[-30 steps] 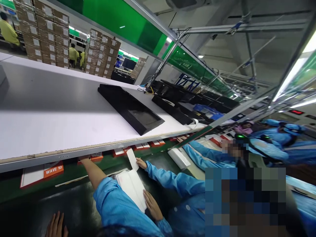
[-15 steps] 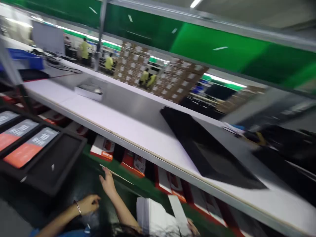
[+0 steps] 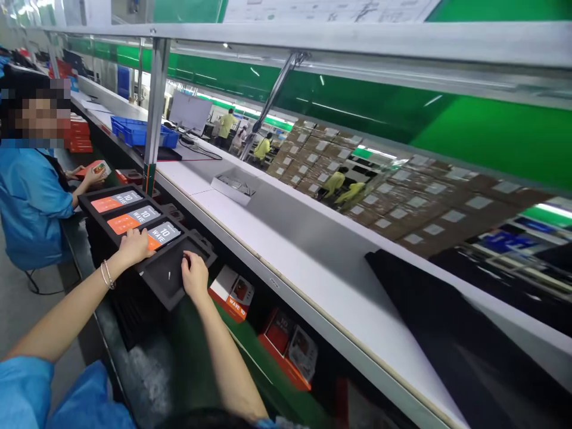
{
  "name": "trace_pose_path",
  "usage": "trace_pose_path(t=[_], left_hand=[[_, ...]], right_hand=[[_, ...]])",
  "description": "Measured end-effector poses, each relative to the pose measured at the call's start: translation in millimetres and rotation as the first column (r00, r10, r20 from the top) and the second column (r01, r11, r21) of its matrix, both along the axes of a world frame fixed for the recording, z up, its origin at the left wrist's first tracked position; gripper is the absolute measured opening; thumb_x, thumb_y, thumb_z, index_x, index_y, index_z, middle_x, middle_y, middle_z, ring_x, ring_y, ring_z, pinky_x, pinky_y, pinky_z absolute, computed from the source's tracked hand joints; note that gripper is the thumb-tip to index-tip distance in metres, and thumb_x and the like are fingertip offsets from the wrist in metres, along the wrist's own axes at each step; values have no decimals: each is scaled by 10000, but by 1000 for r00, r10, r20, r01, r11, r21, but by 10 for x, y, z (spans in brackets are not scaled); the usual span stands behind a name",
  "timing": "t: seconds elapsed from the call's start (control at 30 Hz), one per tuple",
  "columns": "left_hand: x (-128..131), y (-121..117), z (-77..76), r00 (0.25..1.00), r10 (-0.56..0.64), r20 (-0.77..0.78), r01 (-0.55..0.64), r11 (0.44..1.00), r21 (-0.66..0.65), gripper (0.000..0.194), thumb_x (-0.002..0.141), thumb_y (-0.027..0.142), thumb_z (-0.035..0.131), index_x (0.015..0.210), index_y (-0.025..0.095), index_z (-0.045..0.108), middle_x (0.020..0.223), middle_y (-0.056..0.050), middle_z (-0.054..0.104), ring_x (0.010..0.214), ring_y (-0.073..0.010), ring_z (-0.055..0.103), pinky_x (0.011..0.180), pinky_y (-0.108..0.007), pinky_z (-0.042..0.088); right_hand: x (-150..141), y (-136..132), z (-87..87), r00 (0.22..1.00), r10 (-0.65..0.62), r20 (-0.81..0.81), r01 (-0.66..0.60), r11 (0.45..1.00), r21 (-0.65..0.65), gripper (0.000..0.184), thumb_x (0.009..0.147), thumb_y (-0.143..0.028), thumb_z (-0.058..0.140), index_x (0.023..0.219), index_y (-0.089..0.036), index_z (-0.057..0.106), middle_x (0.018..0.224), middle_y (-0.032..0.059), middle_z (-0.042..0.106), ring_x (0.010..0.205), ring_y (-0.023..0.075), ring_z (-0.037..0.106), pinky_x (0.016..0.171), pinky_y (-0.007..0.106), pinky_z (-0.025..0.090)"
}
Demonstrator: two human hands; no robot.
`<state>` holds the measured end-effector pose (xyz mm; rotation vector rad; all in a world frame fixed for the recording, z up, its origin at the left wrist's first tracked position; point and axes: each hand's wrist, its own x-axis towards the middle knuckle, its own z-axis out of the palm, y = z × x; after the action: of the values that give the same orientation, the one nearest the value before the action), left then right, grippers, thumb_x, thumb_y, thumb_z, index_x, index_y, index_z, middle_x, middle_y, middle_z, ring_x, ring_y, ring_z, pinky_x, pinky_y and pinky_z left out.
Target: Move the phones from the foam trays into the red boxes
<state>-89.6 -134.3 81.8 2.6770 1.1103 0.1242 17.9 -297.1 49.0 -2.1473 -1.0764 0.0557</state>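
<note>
A black tray [image 3: 156,290] with several compartments lies at an angle left of centre. Three of its compartments hold orange-and-grey printed pieces [image 3: 133,217] marked "10 WAVE"; the rightmost holds only a tiny white bit. My left hand [image 3: 133,248], with bracelets on its wrist, is on the tray's near side, covering the lower part of the third printed piece. My right hand [image 3: 195,274] has its fingers curled over the tray's right end. Both hands appear closed on the tray, though the undersides of their grips are hidden.
A white shelf [image 3: 286,256] runs along the bench, with black sheets [image 3: 429,322] on it. Red-and-white boxes [image 3: 232,292] stand under its edge. A metal post [image 3: 156,107] rises behind the tray. At left, a co-worker in blue [image 3: 27,202] holds a small box [image 3: 96,170].
The view has swung left. Both my hands, earlier apart from the tray, are now on it. The white paper stack and another person's hand at lower right have left the view.
</note>
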Motion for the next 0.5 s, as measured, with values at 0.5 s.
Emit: trace_pose_path(t=[0.5], left_hand=[[-1412, 839, -292, 748, 308, 588, 480, 361, -800, 766, 666, 622, 510, 1272, 202, 300, 1014, -87, 623, 873, -248, 614, 796, -402, 517]], right_hand=[[-121, 1336, 387, 973, 16, 232, 113, 840, -530, 411, 882, -241, 453, 1210, -15, 551, 1231, 258, 522, 1169, 333, 445, 1016, 502, 257]])
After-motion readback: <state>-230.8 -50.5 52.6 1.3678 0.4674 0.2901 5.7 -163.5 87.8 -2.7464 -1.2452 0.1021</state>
